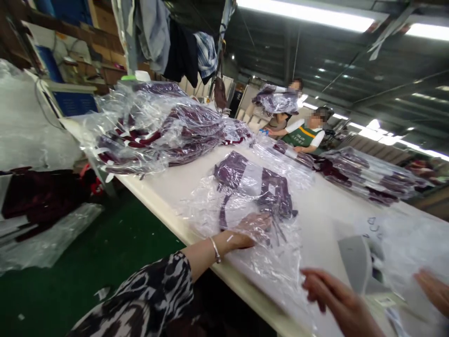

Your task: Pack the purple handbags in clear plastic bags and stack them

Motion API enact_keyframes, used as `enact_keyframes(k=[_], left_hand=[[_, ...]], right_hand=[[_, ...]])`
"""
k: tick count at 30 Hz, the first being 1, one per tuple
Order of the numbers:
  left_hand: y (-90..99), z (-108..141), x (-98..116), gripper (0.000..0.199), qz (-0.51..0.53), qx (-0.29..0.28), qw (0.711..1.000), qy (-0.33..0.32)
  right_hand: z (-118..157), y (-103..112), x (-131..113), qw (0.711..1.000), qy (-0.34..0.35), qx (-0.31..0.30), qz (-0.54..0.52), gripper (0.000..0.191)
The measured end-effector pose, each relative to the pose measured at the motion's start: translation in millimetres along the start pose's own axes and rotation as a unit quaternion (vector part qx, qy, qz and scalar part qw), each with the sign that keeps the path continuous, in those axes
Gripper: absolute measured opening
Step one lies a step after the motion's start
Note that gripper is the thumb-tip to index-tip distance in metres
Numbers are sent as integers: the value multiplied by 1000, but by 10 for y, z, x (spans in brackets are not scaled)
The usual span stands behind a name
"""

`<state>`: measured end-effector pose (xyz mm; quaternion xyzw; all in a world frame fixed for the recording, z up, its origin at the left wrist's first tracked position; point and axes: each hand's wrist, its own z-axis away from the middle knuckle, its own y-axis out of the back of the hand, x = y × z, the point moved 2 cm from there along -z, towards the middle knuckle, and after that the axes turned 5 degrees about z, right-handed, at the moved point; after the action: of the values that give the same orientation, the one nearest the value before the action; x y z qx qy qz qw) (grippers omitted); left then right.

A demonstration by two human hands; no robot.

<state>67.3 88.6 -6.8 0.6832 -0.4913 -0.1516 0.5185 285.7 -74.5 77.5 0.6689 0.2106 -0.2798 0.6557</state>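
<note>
My left hand [250,229], below a patterned sleeve and a silver bracelet, reaches into or under the clear plastic around a folded dark purple garment [275,187]. The film and glare hide its fingertips, so its grip cannot be made out. A pale band wraps the garment's middle. Loose clear plastic [277,271] spreads from it toward the table's near edge. My right hand [333,292] hovers at the lower right beside this plastic, fingers apart and slightly blurred, holding nothing visible.
Bagged dark red garments pile up [164,126] at the table's [157,187] far left. More bagged stacks [372,173] lie at the right. Another person's hand [433,290] shows at the right edge, near plastic sheets [414,238]. Two people stand across the table.
</note>
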Motion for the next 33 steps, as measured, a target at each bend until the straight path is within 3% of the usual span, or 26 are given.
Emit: enact_keyframes(k=[2, 3, 5, 7, 10, 12, 14, 15, 17, 19, 21, 24, 26, 28, 30, 33], left_hand=[[252, 318, -216, 52, -42, 51, 995, 73], [381, 524, -338, 54, -67, 73, 988, 118], [608, 1032, -554, 56, -137, 126, 952, 241], [716, 1627, -643, 55, -193, 148, 916, 318], [662, 2537, -504, 54, -217, 125, 918, 308], [658, 3045, -346, 47, -202, 131, 924, 297], [818, 3344, -272, 43, -165, 173, 915, 324], [957, 3386, -296, 43, -139, 190, 902, 361], [1283, 3231, -456, 44, -84, 202, 876, 429], [1559, 2840, -708, 45, -51, 197, 862, 465], [1691, 2393, -959, 47, -41, 165, 869, 465], [1658, 2000, -1231, 38, -45, 65, 867, 493], [1603, 1966, -1334, 29, -38, 17, 865, 500], [1588, 2028, -1397, 30, -5, 7, 869, 495], [1616, 2098, -1428, 32, 66, 37, 860, 504], [1670, 2104, -1407, 53, 186, 102, 827, 521]], right_hand=[[-527, 166, -322, 990, 41, 129, 40, 58], [-776, 139, -430, 979, 77, 172, 73, 62], [-1163, -125, -467, 956, 148, 202, 154, 68], [-1319, -544, -246, 941, 182, 164, 233, 70], [-1075, -1029, 367, 934, 178, 81, 300, 68], [-738, -1076, 706, 928, 191, 38, 318, 68], [-466, -918, 831, 921, 226, 4, 316, 66], [-399, -795, 807, 921, 241, 0, 305, 64], [-423, -549, 657, 932, 235, 38, 274, 61], [-561, -414, 505, 940, 191, 123, 254, 63], [-642, -460, 479, 934, 168, 169, 268, 67], [-517, -695, 729, 925, 176, 100, 321, 68], [-371, -752, 934, 926, 169, 19, 336, 65], [-325, -658, 945, 934, 154, 0, 323, 62], [-448, -521, 654, 946, 146, 34, 287, 62], [-863, -571, -184, 955, 185, 76, 221, 63]])
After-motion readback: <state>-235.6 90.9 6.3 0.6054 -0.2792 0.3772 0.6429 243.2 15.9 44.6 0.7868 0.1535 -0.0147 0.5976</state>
